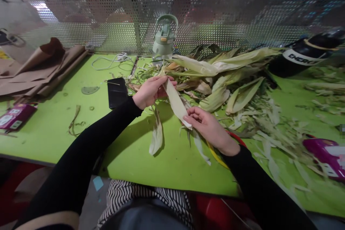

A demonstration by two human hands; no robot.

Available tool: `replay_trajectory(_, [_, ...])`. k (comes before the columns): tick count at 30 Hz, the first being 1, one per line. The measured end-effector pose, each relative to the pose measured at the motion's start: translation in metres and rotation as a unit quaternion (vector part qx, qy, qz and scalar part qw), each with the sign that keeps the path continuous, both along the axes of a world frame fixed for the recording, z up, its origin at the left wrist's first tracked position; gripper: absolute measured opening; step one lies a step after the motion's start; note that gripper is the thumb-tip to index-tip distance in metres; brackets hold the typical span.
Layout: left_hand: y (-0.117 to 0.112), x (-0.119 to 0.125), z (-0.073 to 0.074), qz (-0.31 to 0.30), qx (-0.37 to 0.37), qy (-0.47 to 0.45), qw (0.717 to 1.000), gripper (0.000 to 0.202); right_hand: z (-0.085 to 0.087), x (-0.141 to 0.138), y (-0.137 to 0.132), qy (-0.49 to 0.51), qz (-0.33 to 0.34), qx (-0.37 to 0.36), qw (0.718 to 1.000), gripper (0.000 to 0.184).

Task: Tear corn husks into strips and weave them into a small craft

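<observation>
A pale strip of corn husk (175, 100) stretches slantwise between my two hands over the green table. Its upper end is pinched by my left hand (152, 90), thumb on top. Lower down and to the right, my right hand (205, 124) grips the other end between thumb and fingers. Behind the hands lies a heap of corn husks (221, 66), green to pale yellow. One loose piece of husk (156, 134) rests on the table below my left hand. A red and yellow handle (219, 156) is partly covered by my right wrist.
A dark phone (117, 92) lies left of my hands, near a white cable (107, 61). Behind stand a green bottle (164, 41) and a perforated metal screen (113, 18). At right are a tilted black bottle (302, 57), husk shreds (272, 115) and a purple box (327, 156). Brown paper (40, 72) lies left.
</observation>
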State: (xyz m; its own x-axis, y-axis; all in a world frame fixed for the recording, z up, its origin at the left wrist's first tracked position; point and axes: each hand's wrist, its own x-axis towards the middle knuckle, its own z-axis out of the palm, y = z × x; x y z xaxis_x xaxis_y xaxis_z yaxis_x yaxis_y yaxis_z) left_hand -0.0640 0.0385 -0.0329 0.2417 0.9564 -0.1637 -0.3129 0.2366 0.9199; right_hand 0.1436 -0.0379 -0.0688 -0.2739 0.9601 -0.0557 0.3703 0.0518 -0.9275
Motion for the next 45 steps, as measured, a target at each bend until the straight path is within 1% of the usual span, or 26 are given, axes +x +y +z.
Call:
replay_trajectory(3, [0.004,-0.003,-0.003,0.019,0.005,-0.017,1.000,0.025,-0.001,0.001,0.001,0.010,-0.027,0.007,1.000,0.030])
replay_trajectory(5, [0.002,-0.002,-0.005,0.000,-0.002,-0.015,1.000,0.029,-0.001,0.001,0.002,0.015,-0.062,0.027,0.998,0.029])
replay_trajectory(7, [-0.005,0.003,-0.007,-0.069,-0.014,0.023,0.997,0.033,0.001,0.000,0.002,0.021,-0.101,0.053,0.993,0.027])
replay_trajectory(9, [-0.014,0.011,-0.009,-0.153,-0.020,0.079,0.985,0.033,0.003,-0.001,0.002,0.026,-0.128,0.077,0.988,0.026])
replay_trajectory(10, [-0.019,0.015,-0.010,-0.178,-0.017,0.099,0.979,0.031,0.005,-0.001,0.002,0.027,-0.134,0.084,0.987,0.026])
replay_trajectory(11, [-0.023,0.019,-0.011,-0.191,-0.008,0.111,0.975,0.027,0.005,-0.002,0.001,0.026,-0.137,0.088,0.986,0.026])
replay_trajectory(13, [-0.028,0.024,-0.013,-0.193,0.003,0.126,0.973,0.015,0.006,-0.003,0.000,0.025,-0.137,0.090,0.986,0.027])
replay_trajectory(14, [-0.030,0.026,-0.014,-0.191,0.003,0.131,0.973,0.012,0.006,-0.003,0.000,0.025,-0.137,0.090,0.986,0.028])
replay_trajectory(18, [-0.029,0.026,-0.015,-0.192,-0.010,0.130,0.973,0.016,0.004,-0.003,-0.001,0.026,-0.132,0.084,0.987,0.032])
replay_trajectory(23, [-0.030,0.025,-0.014,-0.211,0.011,0.149,0.966,0.017,0.000,-0.002,0.001,0.033,-0.117,0.068,0.990,0.035])
replay_trajectory(25, [-0.030,0.025,-0.014,-0.219,0.010,0.145,0.965,0.016,-0.002,-0.001,0.002,0.057,-0.120,0.058,0.989,0.034])
replay_trajectory(29, [-0.029,0.024,-0.013,-0.234,-0.018,0.118,0.965,0.013,-0.006,-0.002,0.003,0.130,-0.121,0.015,0.984,0.032])
replay_trajectory(31, [-0.029,0.024,-0.013,-0.232,-0.023,0.117,0.966,0.013,-0.006,-0.002,0.003,0.131,-0.118,0.015,0.984,0.031])
replay_trajectory(33, [-0.028,0.024,-0.013,-0.227,-0.017,0.126,0.966,0.012,-0.005,-0.002,0.002,0.111,-0.123,0.035,0.986,0.030])
replay_trajectory(37, [-0.031,0.025,-0.012,-0.226,0.012,0.161,0.961,0.013,-0.002,-0.003,0.001,0.061,-0.126,0.082,0.987,0.028])
replay_trajectory(40, [-0.033,0.026,-0.013,-0.226,0.061,0.204,0.950,0.015,-0.001,-0.003,0.001,0.027,-0.111,0.105,0.988,0.027])
replay_trajectory(43, [-0.035,0.025,-0.016,-0.219,0.145,0.273,0.925,0.018,-0.001,-0.003,-0.001,-0.005,-0.099,0.111,0.989,0.028])
replay_trajectory(45, [-0.035,0.025,-0.017,-0.210,0.187,0.315,0.906,0.019,-0.001,-0.004,-0.003,-0.002,-0.094,0.113,0.989,0.030])
